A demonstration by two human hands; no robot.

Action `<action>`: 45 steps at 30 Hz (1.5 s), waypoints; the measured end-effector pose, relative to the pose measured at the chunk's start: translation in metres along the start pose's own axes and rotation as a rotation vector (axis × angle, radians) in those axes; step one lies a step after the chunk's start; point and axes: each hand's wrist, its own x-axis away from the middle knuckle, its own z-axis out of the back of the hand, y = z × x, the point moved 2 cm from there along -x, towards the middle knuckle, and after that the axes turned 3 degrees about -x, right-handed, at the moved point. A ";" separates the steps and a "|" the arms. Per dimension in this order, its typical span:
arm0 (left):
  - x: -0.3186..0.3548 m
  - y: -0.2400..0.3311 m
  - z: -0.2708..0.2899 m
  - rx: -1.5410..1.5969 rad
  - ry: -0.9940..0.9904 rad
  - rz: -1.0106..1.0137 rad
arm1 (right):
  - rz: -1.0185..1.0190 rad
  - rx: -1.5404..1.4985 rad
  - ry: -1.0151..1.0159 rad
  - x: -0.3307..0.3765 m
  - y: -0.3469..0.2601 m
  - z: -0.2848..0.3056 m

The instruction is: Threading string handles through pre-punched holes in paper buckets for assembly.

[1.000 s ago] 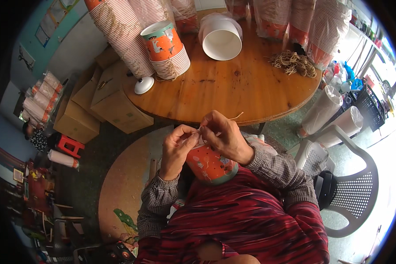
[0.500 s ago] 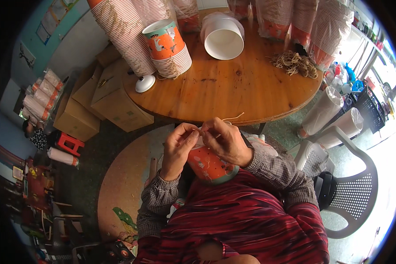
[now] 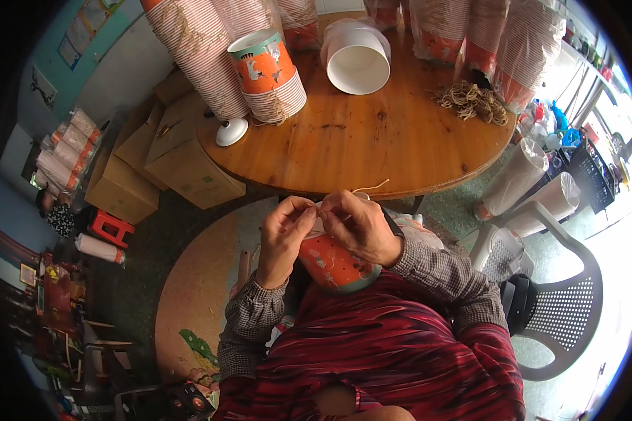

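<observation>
Left hand [image 3: 284,235]: fingers pinched on a rubber band [image 3: 369,187] at the orange cup [image 3: 337,263].
Right hand [image 3: 361,224]: curled over the cup, pinching too.
Cup: in the lap.
Table [image 3: 372,140]: round, wooden, with cup stacks [image 3: 267,74].
Room: cardboard boxes [image 3: 168,158], white chair [image 3: 555,309].

The left hand [image 3: 285,237] and right hand [image 3: 361,226] cover most of the orange paper cup [image 3: 333,261], their grip hiding its mouth, while the sleeved cup stacks [image 3: 202,52] are cut off by the top edge.
</observation>
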 end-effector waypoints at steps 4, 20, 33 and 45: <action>0.000 -0.001 0.001 -0.001 0.009 -0.005 | -0.003 0.000 -0.003 0.001 0.000 0.000; 0.001 0.001 -0.001 -0.061 0.024 -0.012 | -0.022 -0.034 -0.032 0.001 0.001 0.001; 0.002 -0.002 -0.001 -0.069 0.035 -0.025 | 0.001 -0.018 -0.012 0.001 0.002 0.002; 0.002 -0.001 -0.006 -0.330 0.076 -0.266 | 0.012 -0.015 0.006 -0.003 0.000 0.003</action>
